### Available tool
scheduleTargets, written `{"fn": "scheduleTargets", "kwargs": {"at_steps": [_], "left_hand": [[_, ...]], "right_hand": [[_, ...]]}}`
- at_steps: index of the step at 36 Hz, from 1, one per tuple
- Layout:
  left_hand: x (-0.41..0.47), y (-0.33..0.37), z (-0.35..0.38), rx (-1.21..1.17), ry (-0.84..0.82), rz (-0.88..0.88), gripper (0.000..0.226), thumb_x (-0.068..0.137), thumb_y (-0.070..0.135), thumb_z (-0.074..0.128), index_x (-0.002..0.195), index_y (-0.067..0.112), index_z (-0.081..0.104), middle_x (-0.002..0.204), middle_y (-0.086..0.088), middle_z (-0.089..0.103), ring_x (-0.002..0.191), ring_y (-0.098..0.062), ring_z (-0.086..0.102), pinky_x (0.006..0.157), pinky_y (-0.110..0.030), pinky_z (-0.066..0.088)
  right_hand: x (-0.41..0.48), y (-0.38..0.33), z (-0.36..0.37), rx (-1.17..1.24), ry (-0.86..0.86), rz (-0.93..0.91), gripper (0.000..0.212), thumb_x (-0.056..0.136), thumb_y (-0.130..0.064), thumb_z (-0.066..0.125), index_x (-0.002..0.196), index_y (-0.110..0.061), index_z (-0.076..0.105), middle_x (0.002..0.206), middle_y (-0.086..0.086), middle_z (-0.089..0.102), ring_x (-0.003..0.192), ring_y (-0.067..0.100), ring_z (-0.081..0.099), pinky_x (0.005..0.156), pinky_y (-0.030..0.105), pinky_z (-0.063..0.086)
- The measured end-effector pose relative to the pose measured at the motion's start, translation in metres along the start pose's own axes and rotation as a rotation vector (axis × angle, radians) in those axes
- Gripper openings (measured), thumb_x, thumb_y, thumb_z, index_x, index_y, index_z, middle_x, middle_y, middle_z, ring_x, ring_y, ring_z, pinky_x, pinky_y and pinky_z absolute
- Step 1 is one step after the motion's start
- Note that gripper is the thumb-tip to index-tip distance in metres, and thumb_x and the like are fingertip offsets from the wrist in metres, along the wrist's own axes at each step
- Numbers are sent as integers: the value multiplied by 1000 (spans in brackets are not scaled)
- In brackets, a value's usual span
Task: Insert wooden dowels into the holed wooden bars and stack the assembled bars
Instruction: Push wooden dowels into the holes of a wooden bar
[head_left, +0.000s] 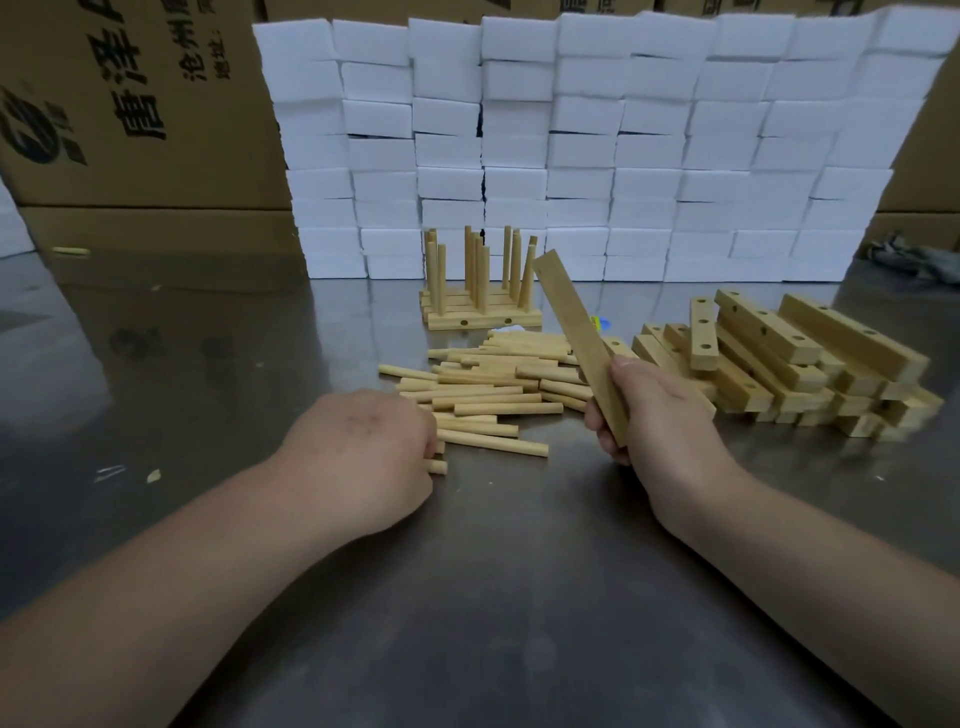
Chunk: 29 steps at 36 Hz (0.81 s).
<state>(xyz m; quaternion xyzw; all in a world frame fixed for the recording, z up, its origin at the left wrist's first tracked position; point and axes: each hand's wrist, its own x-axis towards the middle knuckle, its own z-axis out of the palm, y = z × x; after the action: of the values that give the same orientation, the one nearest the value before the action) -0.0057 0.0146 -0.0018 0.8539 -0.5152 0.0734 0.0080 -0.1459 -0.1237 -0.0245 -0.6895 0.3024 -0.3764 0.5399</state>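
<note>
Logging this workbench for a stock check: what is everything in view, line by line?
loose dowels: many, pale wood, piled mid-table
assembled bars: several, pale wood, dowels upright, behind the pile
holed bars: many, pale wood, heaped right
held bar: one, pale wood, tilted
foam blocks: many, white, walled at back
cardboard boxes: several, brown, behind
table: one, grey metal
left hand: grips loose dowels
right hand: grips held bar

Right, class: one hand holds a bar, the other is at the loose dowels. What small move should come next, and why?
Probably the left hand lifts one dowel from the dowel pile toward the bar that the right hand grips; no dowel shows in it.
</note>
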Motion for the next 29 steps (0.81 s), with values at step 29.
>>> {"fn": "scheduleTargets", "kwargs": {"at_steps": [29], "left_hand": [[-1,2,15,-762,528,65,29,92,23,46,116,28,61,86,23,52,87,11,47,66,-4,34]], "right_hand": [[-19,-8,9,369,-472,133,52,73,-9,52,123,-21,50,77,15,60,56,28,63,48,29,51]]}}
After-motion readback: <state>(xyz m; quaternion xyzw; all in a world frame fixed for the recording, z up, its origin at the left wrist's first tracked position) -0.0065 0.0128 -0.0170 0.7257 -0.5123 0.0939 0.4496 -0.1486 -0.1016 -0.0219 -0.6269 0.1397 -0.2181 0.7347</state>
